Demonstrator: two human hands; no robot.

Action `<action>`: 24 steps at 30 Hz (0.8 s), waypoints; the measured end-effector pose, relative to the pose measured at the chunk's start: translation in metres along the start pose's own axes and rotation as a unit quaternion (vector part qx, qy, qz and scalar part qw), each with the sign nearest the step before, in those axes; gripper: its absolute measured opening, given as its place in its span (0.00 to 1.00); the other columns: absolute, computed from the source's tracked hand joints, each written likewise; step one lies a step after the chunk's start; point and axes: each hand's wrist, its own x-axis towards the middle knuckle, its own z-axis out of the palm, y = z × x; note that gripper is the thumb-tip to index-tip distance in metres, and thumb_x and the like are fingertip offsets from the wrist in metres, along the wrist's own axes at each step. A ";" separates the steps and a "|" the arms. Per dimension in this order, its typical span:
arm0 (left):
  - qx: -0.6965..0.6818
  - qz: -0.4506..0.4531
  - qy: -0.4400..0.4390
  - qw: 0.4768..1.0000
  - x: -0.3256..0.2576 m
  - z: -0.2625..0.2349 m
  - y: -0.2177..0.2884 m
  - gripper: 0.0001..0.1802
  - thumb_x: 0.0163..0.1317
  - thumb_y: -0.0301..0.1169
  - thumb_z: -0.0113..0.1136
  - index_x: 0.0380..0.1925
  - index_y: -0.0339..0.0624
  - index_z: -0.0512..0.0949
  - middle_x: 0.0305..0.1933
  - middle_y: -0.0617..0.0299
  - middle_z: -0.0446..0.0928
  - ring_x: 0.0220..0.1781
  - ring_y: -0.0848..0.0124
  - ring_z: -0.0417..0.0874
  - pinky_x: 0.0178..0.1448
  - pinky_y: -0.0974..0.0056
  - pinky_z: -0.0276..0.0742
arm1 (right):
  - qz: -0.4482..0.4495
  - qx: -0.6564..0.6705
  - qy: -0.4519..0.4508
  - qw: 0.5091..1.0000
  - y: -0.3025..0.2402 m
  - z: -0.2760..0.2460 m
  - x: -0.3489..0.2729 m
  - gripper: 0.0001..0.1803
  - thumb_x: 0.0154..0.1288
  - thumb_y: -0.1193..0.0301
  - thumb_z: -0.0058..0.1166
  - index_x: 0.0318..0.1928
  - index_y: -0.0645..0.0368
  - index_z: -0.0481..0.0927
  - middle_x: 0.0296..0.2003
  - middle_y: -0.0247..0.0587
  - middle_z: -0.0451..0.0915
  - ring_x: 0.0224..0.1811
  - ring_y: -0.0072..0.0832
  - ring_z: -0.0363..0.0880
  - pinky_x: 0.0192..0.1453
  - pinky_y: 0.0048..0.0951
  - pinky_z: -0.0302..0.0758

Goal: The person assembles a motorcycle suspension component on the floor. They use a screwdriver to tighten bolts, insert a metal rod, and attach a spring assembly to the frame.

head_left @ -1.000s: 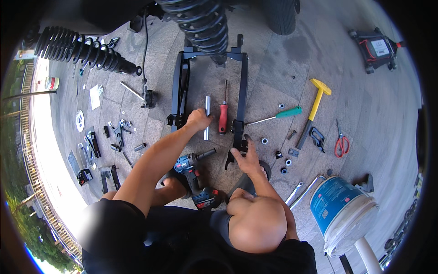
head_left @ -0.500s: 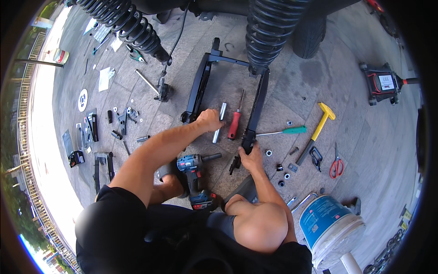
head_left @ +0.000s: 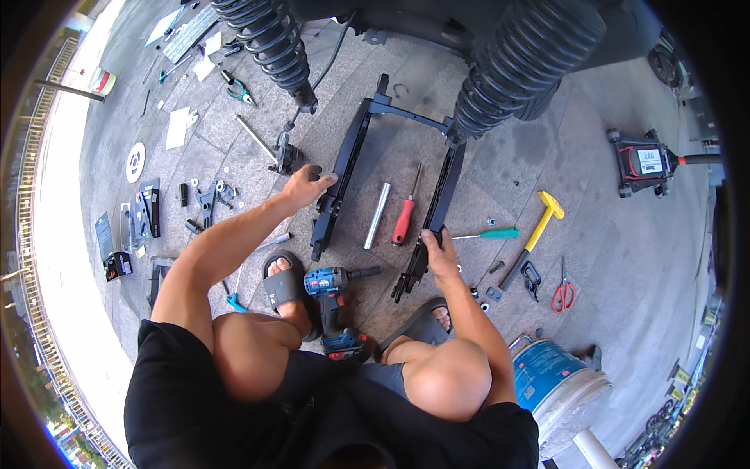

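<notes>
A black U-shaped metal frame point(head_left: 406, 110) lies on the paved ground in front of me. My left hand point(head_left: 306, 186) grips its left rail point(head_left: 342, 168). My right hand point(head_left: 436, 248) grips its right rail point(head_left: 442, 187) near the lower end. Between the rails lie a silver metal tube point(head_left: 377, 215) and a red-handled screwdriver point(head_left: 405, 219). A blue cordless driver point(head_left: 334, 293) stands on the ground between my feet.
Two black coil-spring shock absorbers point(head_left: 273, 43) point(head_left: 523, 59) hang above the frame. A green-handled screwdriver point(head_left: 488, 234), yellow-headed hammer point(head_left: 535, 234), red scissors point(head_left: 562, 291) and small nuts lie to the right. A blue-and-white bucket point(head_left: 558, 383) stands lower right, a red floor jack point(head_left: 644, 162) far right. Brackets and tools lie scattered left.
My left hand has shifted from the middle, near the tube, to the frame's left rail. My right hand stays on the right rail. The view has tilted, bringing the shock absorbers closer.
</notes>
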 end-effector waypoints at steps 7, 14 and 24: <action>-0.224 -0.101 -0.156 0.957 0.036 0.029 -0.002 0.42 0.48 0.49 0.72 0.58 0.32 0.71 0.52 0.51 0.77 0.52 0.64 0.78 0.57 0.59 0.73 | 0.098 -0.004 -0.009 0.995 -0.029 -0.004 0.055 0.18 0.62 0.64 0.59 0.46 0.63 0.75 0.33 0.38 0.78 0.34 0.25 0.76 0.39 0.29 0.73; -0.065 -0.022 -0.063 0.996 0.045 0.039 0.001 0.33 0.43 0.36 0.69 0.50 0.33 0.73 0.44 0.46 0.80 0.49 0.59 0.81 0.54 0.61 0.75 | 0.067 -0.124 0.027 0.990 -0.035 0.012 0.061 0.06 0.62 0.72 0.51 0.31 0.62 0.73 0.19 0.35 0.74 0.18 0.25 0.74 0.22 0.29 0.71; -0.132 0.025 -0.021 0.991 0.006 -0.007 0.019 0.27 0.43 0.33 0.67 0.44 0.31 0.72 0.34 0.49 0.77 0.40 0.61 0.80 0.46 0.59 0.75 | -0.007 -0.093 -0.012 0.996 -0.079 0.017 0.040 0.05 0.61 0.74 0.49 0.31 0.62 0.74 0.19 0.34 0.75 0.18 0.22 0.74 0.23 0.26 0.70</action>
